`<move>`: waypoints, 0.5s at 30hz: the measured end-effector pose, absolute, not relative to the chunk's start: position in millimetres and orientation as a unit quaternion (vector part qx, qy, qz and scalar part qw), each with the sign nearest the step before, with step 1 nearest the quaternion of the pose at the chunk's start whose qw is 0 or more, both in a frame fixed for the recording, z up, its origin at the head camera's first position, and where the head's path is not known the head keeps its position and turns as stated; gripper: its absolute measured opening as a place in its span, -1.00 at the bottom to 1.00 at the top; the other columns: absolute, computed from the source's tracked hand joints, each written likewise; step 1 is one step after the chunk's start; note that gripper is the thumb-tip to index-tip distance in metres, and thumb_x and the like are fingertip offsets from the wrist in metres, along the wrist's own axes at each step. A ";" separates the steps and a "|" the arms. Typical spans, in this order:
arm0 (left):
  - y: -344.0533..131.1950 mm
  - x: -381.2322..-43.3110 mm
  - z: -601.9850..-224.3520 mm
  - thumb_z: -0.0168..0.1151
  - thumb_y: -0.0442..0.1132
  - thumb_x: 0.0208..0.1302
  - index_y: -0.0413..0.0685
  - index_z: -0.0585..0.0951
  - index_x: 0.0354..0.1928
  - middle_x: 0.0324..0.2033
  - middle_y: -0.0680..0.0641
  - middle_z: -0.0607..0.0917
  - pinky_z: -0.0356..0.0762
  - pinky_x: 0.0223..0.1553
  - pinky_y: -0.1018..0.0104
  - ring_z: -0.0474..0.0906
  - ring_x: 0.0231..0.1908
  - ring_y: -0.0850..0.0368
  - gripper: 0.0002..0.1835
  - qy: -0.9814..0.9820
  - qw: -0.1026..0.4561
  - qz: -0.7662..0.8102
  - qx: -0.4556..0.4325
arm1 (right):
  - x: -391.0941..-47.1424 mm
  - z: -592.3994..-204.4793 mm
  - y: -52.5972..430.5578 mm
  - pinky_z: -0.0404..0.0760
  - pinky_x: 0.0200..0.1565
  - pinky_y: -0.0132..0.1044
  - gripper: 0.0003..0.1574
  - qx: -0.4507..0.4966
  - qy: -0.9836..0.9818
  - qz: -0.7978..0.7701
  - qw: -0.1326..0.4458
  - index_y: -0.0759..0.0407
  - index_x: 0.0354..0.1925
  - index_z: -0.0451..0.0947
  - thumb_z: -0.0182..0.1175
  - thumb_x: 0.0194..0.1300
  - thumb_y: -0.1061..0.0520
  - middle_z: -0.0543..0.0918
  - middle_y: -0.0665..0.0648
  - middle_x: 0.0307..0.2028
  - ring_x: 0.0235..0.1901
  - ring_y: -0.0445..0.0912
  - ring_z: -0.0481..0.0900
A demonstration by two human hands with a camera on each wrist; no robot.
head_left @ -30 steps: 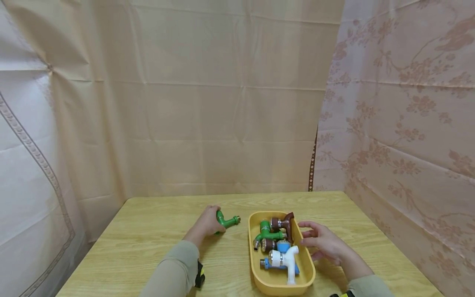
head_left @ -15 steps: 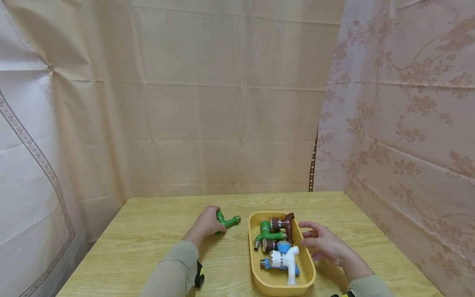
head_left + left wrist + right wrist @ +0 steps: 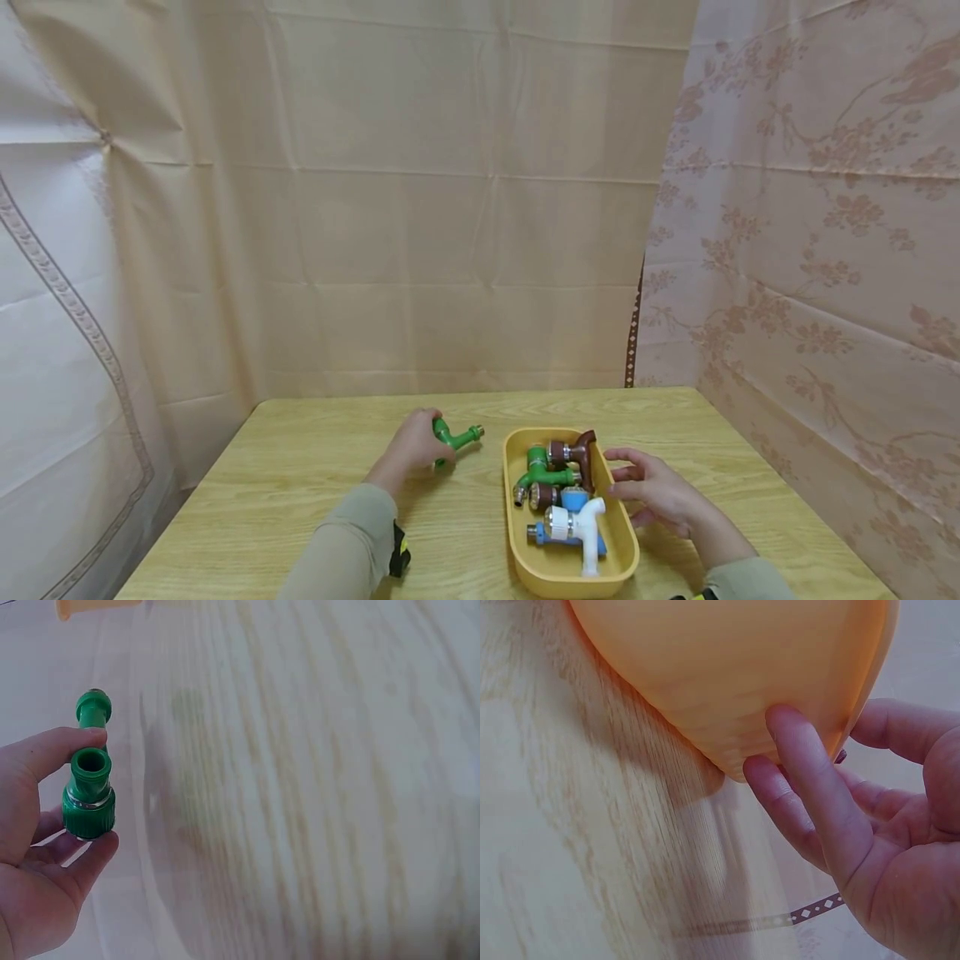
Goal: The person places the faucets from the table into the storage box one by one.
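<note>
My left hand (image 3: 413, 444) grips a green water tap (image 3: 458, 437) left of the yellow tub, just over the table. In the left wrist view the tap (image 3: 90, 784) sits between thumb and fingers, its round opening facing the camera. My right hand (image 3: 660, 495) is at the tub's right side; in the right wrist view its extended fingers (image 3: 810, 776) touch the outer wall of the tub (image 3: 727, 667). Inside the yellow tub (image 3: 512, 533) lie another green tap (image 3: 540, 472), a brown tap (image 3: 581, 457), a white tap (image 3: 587, 533) and a blue tap (image 3: 558, 540) partly under the white one.
A brown knob (image 3: 543, 497) also shows in the tub beside a light blue knob (image 3: 574, 498). The wooden table (image 3: 300, 467) ends at a beige curtain (image 3: 450, 250) behind, with a flowered cloth (image 3: 840, 250) at the right.
My left hand has shifted slightly left and away from me with the green tap, which now shows a shadow beneath it. The right hand and the tub have barely moved.
</note>
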State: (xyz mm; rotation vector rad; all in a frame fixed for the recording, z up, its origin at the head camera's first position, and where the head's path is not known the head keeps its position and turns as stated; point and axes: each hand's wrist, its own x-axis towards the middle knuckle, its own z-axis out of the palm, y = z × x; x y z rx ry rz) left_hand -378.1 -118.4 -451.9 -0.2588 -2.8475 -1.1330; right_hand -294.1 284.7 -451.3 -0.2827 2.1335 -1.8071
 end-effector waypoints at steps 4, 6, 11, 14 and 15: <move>-118.1 -378.3 -449.8 0.63 -0.31 -0.10 -0.38 0.47 0.29 0.00 -0.22 0.50 0.63 -0.17 0.20 0.52 -0.21 0.02 -0.15 -0.919 0.036 -0.383 -0.082 | -293.1 -451.6 285.4 0.72 -0.38 -0.01 -0.15 -0.101 0.747 -0.635 0.167 0.38 0.49 0.04 0.22 0.41 0.29 0.47 0.46 0.17 -0.11 0.11 0.67; -117.7 -379.0 -448.4 0.62 -0.30 -0.08 -0.37 0.47 0.29 0.03 -0.23 0.49 0.63 -0.16 0.19 0.52 -0.19 0.02 -0.16 -0.918 0.040 -0.385 -0.080 | -292.9 -451.5 285.6 0.72 -0.38 -0.02 -0.15 -0.100 0.748 -0.634 0.167 0.38 0.49 0.04 0.22 0.41 0.29 0.48 0.46 0.17 -0.11 0.11 0.67; -116.1 -380.7 -444.0 0.63 -0.24 -0.05 -0.33 0.48 0.29 0.09 -0.23 0.50 0.62 -0.11 0.15 0.51 -0.16 0.03 -0.17 -0.922 0.054 -0.374 -0.085 | -293.7 -452.1 286.6 0.71 -0.40 -0.03 -0.15 -0.099 0.751 -0.631 0.167 0.37 0.49 0.04 0.22 0.41 0.28 0.48 0.46 0.17 -0.11 0.11 0.68; -114.8 -379.4 -439.9 0.64 -0.22 -0.04 -0.31 0.50 0.27 0.08 -0.23 0.51 0.61 -0.12 0.12 0.51 -0.16 0.02 -0.20 -0.922 0.060 -0.372 -0.092 | -293.9 -451.5 286.6 0.72 -0.39 -0.03 -0.16 -0.098 0.752 -0.630 0.167 0.37 0.49 0.05 0.22 0.41 0.28 0.48 0.46 0.17 -0.11 0.11 0.68; -114.4 -378.9 -438.5 0.65 -0.22 -0.04 -0.30 0.51 0.26 0.08 -0.23 0.51 0.61 -0.12 0.12 0.51 -0.16 0.01 -0.21 -0.922 0.062 -0.371 -0.093 | -294.2 -451.5 286.6 0.72 -0.39 -0.02 -0.16 -0.097 0.752 -0.630 0.167 0.37 0.48 0.05 0.22 0.40 0.28 0.48 0.47 0.17 -0.11 0.11 0.68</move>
